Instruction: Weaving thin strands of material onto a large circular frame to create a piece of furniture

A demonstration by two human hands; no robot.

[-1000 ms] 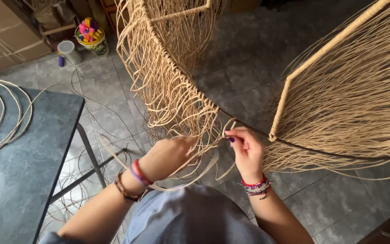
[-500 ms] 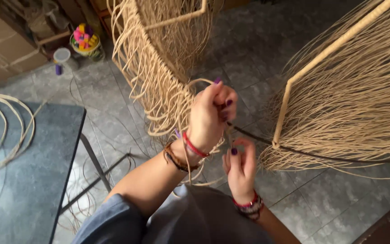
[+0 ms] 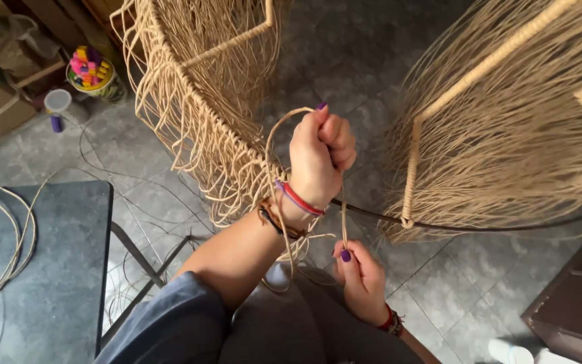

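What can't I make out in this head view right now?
- Left hand: fist hides how the rattan strand runs inside.
- Right hand: palm faces away, so its pinch is unclear.
- Woven frame: top cut off by the picture's edge.

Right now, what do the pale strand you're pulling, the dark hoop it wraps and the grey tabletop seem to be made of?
The pale tan strand, gripped by the left hand and pinched by the right hand, looks like rattan or cane: matte, round, springy loops. The thin dark hoop looks like metal rod, though paint can't be excluded. The grey tabletop shows mottled, stone-like speckling; possibly laminate.
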